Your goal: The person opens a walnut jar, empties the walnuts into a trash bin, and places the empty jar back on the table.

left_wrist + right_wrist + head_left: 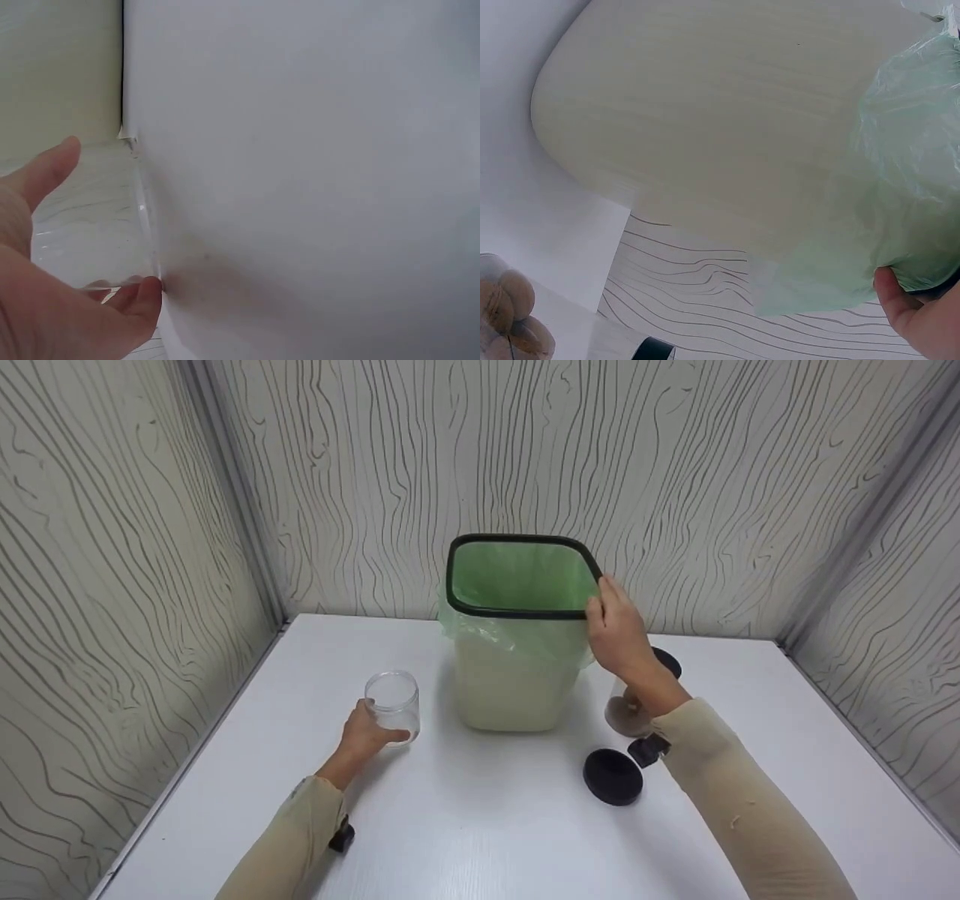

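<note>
One clear jar (393,706) stands upright on the left part of the white table (457,832), between its left edge and the bin (514,686). Its mouth points up and its long axis is vertical. The left hand (365,733) grips it low down, thumb across the front and fingers round the left side; the glassy wall is hard to make out in the left wrist view.

The pale bin stands upright near the middle of the table's far edge, mouth up, its black rim (517,614) wider from left to right than from front to back. A green bag (517,574) lines it and hangs over the outside. The right hand (621,631), well apart from the left, clasps the rim at its front right corner.

Nearer the table's right edge is a closed jar (618,691) of brown round things (514,300), partly hidden by the right wrist. A loose black lid (613,777) lies in front of it; which face is up is unclear. The table's near edge is cut off.
</note>
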Tool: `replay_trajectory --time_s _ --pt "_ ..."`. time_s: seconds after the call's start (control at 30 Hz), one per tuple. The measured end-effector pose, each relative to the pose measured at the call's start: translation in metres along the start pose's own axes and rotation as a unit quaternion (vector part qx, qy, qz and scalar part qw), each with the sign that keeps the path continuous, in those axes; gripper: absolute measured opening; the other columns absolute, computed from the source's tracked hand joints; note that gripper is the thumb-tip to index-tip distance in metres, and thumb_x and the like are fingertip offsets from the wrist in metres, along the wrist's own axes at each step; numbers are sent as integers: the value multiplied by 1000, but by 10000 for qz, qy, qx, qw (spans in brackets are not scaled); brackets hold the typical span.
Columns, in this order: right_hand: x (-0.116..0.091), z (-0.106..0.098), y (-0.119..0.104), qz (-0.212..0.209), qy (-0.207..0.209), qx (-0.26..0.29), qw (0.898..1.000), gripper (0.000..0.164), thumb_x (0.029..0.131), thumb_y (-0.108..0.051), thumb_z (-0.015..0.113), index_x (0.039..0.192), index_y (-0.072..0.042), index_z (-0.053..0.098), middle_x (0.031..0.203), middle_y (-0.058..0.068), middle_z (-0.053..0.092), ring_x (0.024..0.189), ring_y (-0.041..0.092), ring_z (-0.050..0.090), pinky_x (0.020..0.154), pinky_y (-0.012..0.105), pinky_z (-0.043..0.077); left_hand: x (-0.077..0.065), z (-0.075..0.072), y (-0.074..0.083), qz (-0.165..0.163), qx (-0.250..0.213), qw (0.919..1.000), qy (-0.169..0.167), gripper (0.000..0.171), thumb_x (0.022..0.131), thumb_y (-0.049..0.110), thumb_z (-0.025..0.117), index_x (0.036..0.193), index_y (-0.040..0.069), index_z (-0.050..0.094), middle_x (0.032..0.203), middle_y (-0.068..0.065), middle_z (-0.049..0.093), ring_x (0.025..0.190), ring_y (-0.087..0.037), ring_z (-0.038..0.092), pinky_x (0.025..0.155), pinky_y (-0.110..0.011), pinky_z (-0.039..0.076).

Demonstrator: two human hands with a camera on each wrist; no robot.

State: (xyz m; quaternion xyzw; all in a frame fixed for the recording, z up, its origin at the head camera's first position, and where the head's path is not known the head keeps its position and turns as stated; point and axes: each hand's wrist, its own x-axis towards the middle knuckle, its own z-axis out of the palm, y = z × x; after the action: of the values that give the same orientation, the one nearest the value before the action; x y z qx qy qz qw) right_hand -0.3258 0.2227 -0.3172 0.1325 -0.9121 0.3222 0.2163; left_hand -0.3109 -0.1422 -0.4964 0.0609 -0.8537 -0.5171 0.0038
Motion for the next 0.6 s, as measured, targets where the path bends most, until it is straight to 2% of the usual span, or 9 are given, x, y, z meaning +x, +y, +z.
replay_trajectory --time_s 0.27,0.6 --pt "0 0 1 -23 20 3 10000 56 102 -27 26 144 10 24 151 24 21 139 35 18 111 46 16 1 0 0 -1 15 10000 -16 93 70 13 83 140 -2 25 139 -23 40 128 -40 37 104 -51 30" --pt "3 -6 0 64 -292 4 9996 59 102 -32 28 145 9 23 151 25 21 139 36 18 111 49 16 1 -4 1 338 181 9993 -46 96 69 13 82 141 -6 22 139 -26 38 128 -41 36 106 -51 27"
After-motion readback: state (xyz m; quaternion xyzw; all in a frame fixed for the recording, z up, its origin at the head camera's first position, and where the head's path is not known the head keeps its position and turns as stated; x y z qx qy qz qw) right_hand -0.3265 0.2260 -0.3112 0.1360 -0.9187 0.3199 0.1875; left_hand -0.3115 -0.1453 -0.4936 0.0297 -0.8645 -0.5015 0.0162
